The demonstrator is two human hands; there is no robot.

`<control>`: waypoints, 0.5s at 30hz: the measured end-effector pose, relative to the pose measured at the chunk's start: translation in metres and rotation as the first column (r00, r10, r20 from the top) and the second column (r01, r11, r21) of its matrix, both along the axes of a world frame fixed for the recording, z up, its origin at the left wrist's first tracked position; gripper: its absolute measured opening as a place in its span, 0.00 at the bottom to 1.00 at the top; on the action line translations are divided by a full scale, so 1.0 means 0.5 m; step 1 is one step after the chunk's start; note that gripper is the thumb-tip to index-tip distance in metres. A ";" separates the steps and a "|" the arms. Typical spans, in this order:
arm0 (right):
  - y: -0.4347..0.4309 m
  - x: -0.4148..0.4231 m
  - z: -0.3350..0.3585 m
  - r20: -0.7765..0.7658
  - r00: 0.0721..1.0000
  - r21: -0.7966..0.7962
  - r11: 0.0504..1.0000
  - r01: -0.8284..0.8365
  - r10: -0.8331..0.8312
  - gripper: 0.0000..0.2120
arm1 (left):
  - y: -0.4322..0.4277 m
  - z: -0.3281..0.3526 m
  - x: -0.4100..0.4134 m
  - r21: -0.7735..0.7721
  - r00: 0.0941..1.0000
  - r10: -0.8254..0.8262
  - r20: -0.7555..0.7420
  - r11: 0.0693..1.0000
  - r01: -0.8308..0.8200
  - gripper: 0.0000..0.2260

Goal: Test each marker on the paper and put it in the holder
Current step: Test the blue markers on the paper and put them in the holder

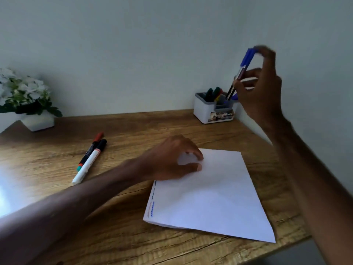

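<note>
My right hand (261, 88) pinches a blue-capped marker (241, 71) and holds it tilted, cap up, its lower end just above the white holder (208, 111) at the back right of the desk. Several markers, green ones among them, stand in the holder. My left hand (172, 159) rests on the upper left corner of the white paper (210, 196), fingers loosely curled with their tips on the sheet. Short test scribbles run along the paper's left edge. Two more markers lie on the desk to the left: a white one with a black cap (88, 162) and a black one with a red cap (91, 147).
A white pot of white flowers (28, 104) stands at the back left. The wooden desk (114, 236) meets a plain wall behind, and its right edge runs close beside the paper. Bright glare covers the desk's left side.
</note>
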State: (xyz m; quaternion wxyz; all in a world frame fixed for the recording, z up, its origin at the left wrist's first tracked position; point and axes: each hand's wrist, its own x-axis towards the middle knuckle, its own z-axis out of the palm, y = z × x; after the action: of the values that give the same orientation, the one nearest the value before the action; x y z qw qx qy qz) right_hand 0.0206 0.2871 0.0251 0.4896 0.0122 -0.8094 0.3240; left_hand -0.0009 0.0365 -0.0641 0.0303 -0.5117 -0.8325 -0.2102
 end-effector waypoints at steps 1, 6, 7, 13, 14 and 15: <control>0.013 -0.014 0.005 -0.033 0.999 0.010 1.000 0.019 -0.019 0.36 | 0.001 -0.001 -0.002 0.001 1.000 -0.004 0.007 1.000 0.004 0.14; 0.072 -0.079 -0.001 -0.151 0.985 -0.007 0.996 0.087 -0.087 0.33 | -0.003 -0.020 -0.011 0.069 1.000 -0.002 0.024 0.998 0.000 0.14; 0.080 -0.087 -0.007 -0.173 0.980 -0.022 0.995 0.096 -0.099 0.31 | -0.003 -0.025 -0.010 0.090 1.000 -0.002 0.020 0.996 0.001 0.14; 0.111 -0.126 -0.043 -0.245 0.960 -0.079 0.989 0.122 -0.138 0.20 | -0.006 -0.036 -0.013 0.142 0.999 -0.010 0.039 0.990 0.004 0.13; 0.115 -0.132 -0.049 -0.232 0.963 -0.067 0.990 0.125 -0.137 0.20 | -0.006 -0.038 -0.013 0.143 0.999 -0.007 0.046 0.990 0.001 0.12; 0.119 -0.136 -0.054 -0.216 0.968 -0.056 0.991 0.120 -0.129 0.19 | -0.007 -0.039 -0.012 0.146 0.999 -0.006 0.049 0.989 -0.001 0.12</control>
State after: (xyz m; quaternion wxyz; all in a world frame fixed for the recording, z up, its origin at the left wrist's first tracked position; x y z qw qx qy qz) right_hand -0.0474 0.3464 -0.0021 0.5954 -0.0135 -0.7425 0.3066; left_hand -0.0067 0.0332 -0.0834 0.0472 -0.5039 -0.8147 -0.2832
